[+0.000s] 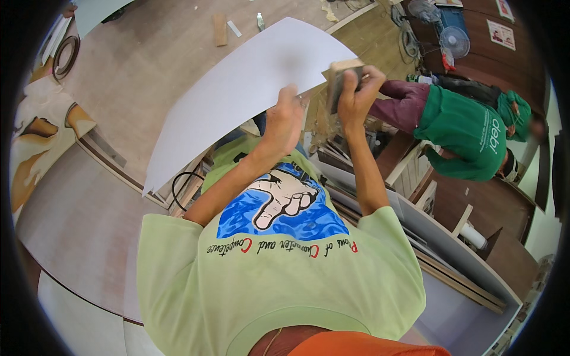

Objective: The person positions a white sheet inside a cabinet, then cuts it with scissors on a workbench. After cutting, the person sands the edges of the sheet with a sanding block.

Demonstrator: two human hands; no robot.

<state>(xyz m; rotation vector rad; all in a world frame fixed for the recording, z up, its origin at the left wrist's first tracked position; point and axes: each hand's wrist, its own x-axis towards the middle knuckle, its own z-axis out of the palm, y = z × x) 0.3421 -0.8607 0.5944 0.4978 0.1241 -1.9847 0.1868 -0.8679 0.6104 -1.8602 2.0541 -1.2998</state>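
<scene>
A large white sheet with a curved outline lies before me, a notch at its right end. My left hand is at its near edge, fingers bent and slightly blurred; whether they pinch the edge cannot be told. My right hand is closed around a block with a pale wooden side and a dark grey face, resembling a sanding block. The block is tilted just beside the sheet's notched right end, and my thumb presses on the dark face.
A wood strip, a small white strip and a metal tool lie on the brown surface beyond the sheet. A co-worker in green bends at the right. An open cabinet with boards stands at lower right; a fan is farther off.
</scene>
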